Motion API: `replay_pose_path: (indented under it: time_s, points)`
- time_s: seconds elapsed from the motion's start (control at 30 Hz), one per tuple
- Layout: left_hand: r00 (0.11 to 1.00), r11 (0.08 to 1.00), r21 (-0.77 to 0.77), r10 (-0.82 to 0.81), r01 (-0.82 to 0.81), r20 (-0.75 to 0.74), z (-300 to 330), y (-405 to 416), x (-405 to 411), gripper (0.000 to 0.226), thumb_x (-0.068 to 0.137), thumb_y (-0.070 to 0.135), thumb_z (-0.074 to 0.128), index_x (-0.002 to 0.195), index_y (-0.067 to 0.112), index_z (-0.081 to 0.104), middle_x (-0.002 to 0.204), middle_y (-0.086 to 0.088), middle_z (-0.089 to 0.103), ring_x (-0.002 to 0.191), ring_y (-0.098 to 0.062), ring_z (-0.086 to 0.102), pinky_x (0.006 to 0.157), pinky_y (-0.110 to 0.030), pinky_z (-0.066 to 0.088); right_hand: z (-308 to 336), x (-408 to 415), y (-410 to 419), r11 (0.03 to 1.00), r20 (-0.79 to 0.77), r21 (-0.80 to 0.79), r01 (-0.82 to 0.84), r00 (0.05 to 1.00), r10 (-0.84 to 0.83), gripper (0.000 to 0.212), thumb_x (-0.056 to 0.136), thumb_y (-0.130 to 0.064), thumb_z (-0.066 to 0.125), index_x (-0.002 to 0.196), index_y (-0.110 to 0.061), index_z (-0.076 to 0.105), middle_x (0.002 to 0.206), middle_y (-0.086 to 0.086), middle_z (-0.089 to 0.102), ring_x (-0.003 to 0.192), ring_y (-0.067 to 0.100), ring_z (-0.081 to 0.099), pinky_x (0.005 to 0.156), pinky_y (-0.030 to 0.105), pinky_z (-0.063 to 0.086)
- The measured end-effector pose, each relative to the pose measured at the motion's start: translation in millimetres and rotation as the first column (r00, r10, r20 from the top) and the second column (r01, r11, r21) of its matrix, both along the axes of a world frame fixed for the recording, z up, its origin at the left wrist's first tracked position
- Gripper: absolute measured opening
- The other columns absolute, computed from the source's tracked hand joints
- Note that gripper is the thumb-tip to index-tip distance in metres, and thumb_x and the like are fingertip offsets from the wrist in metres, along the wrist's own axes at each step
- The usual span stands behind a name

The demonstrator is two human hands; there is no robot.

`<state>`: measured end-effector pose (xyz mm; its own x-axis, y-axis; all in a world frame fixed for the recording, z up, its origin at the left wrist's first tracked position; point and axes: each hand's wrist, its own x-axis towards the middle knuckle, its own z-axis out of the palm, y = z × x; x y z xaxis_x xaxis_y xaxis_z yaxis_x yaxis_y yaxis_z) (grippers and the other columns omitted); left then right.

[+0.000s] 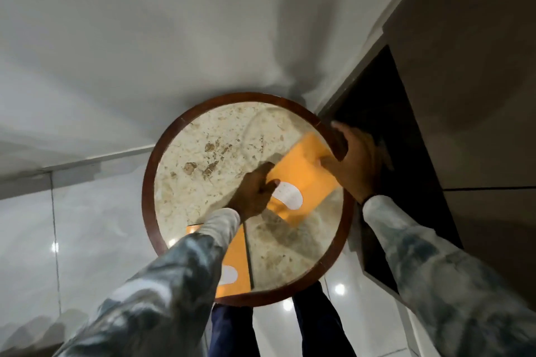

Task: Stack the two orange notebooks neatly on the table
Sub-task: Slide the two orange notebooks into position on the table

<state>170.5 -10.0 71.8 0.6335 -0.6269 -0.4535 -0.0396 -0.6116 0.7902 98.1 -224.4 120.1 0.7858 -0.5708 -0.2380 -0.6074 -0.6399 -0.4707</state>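
Right now both hands grip one orange notebook (301,180) above the round table (150,182), left hand (255,194) at its near edge, right hand (352,165) at its far corner, while the second notebook (236,258) lies flat at the table's near rim.

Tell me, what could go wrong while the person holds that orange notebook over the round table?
1. Both hands, the left hand and right hand, grip the upper notebook by its ends, tilted; a loose grip might let it drop.
2. The lower notebook lies at the table's near rim, half under the left sleeve; the arm could nudge it off.
3. The two notebooks point different ways, so the stack may end up crooked.
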Motion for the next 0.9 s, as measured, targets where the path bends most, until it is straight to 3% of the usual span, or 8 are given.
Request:
replay_pose_path:
  time_s: [0.1, 0.17, 0.23, 0.27, 0.43, 0.6, 0.73, 0.9]
  points:
    - [0.920, 0.933, -0.054, 0.340, -0.356, -0.195, -13, 40, 25, 0.028, 0.102, 0.003, 0.052, 0.128, -0.008, 0.057, 0.113, -0.019, 0.068, 0.094, -0.028, 0.064, 0.076, -0.025, 0.050, -29, 28, 30, 0.888, -0.005, 0.323, 0.327, 0.939, -0.344, 0.090, 0.065, -0.013, 0.092, 0.144, -0.013, 0.050, 0.143, 0.014, 0.058, 0.130, 0.030, 0.056, 0.104, 0.031, 0.047]
    - [0.830, 0.861, -0.037, 0.476, -0.507, -0.290, -23, 64, 43, 0.018, 0.103, 0.004, 0.051, 0.116, -0.003, 0.060, 0.099, -0.015, 0.063, 0.081, -0.021, 0.055, 0.072, -0.029, 0.045, -52, 49, 58, 0.629, -0.214, 0.580, 0.517, 0.842, -0.495, 0.073, 0.073, -0.013, 0.090, 0.137, -0.006, 0.055, 0.132, 0.019, 0.066, 0.112, 0.031, 0.067, 0.099, 0.043, 0.056]
    - [0.771, 0.811, 0.003, 0.556, -0.584, -0.310, -36, 80, 57, 0.008, 0.102, 0.005, 0.052, 0.107, 0.003, 0.058, 0.086, -0.013, 0.057, 0.073, -0.021, 0.048, 0.068, -0.031, 0.041, -70, 66, 86, 0.395, -0.367, 0.754, 0.524, 0.836, -0.409, 0.051, 0.083, -0.010, 0.082, 0.130, -0.002, 0.063, 0.116, 0.019, 0.074, 0.088, 0.028, 0.073, 0.076, 0.040, 0.064]
    - [0.745, 0.787, 0.023, 0.592, -0.617, -0.308, -42, 85, 64, 0.007, 0.102, 0.005, 0.053, 0.107, 0.004, 0.057, 0.083, -0.011, 0.057, 0.073, -0.022, 0.047, 0.065, -0.031, 0.040, -80, 74, 96, 0.388, -0.362, 0.781, 0.490, 0.861, -0.358, 0.043, 0.086, -0.007, 0.078, 0.127, -0.001, 0.066, 0.114, 0.019, 0.075, 0.086, 0.029, 0.074, 0.070, 0.036, 0.063]
    - [0.712, 0.707, 0.171, 0.701, -0.686, -0.042, -89, 101, 93, 0.035, 0.093, 0.024, 0.069, 0.119, 0.002, 0.063, 0.110, -0.018, 0.071, 0.099, -0.037, 0.066, 0.088, -0.048, 0.056, -139, 122, 139, 0.704, -0.222, 0.593, 0.390, 0.920, -0.323, 0.031, 0.081, -0.007, 0.083, 0.108, 0.007, 0.075, 0.113, 0.027, 0.076, 0.102, 0.038, 0.073, 0.090, 0.052, 0.061]
    - [0.723, 0.672, 0.268, 0.642, -0.691, 0.257, -120, 104, 95, 0.038, 0.085, 0.038, 0.077, 0.103, 0.006, 0.069, 0.109, -0.016, 0.064, 0.097, -0.034, 0.062, 0.081, -0.031, 0.046, -169, 140, 151, 0.907, -0.115, 0.344, 0.241, 0.970, -0.214, 0.023, 0.069, -0.022, 0.088, 0.076, -0.001, 0.080, 0.078, 0.017, 0.080, 0.078, 0.031, 0.075, 0.071, 0.040, 0.062]
    - [0.735, 0.695, 0.249, 0.599, -0.674, 0.319, -125, 106, 86, 0.034, 0.086, 0.033, 0.073, 0.106, 0.007, 0.064, 0.112, -0.014, 0.062, 0.099, -0.033, 0.060, 0.084, -0.042, 0.053, -172, 130, 154, 0.992, -0.089, 0.117, 0.055, 0.995, -0.045, 0.031, 0.073, -0.024, 0.073, 0.054, -0.009, 0.053, 0.061, 0.012, 0.055, 0.061, 0.034, 0.051, 0.053, 0.035, 0.038]
    - [0.701, 0.624, 0.321, 0.661, -0.712, 0.268, -104, 137, 23, 0.026, 0.096, 0.030, 0.059, 0.108, 0.007, 0.062, 0.114, -0.015, 0.061, 0.102, -0.037, 0.061, 0.086, -0.044, 0.053, -142, 53, 171, 0.970, -0.152, 0.229, 0.078, 0.987, -0.043, 0.028, 0.083, -0.024, 0.074, 0.106, -0.008, 0.074, 0.102, 0.014, 0.077, 0.096, 0.034, 0.071, 0.082, 0.037, 0.056]
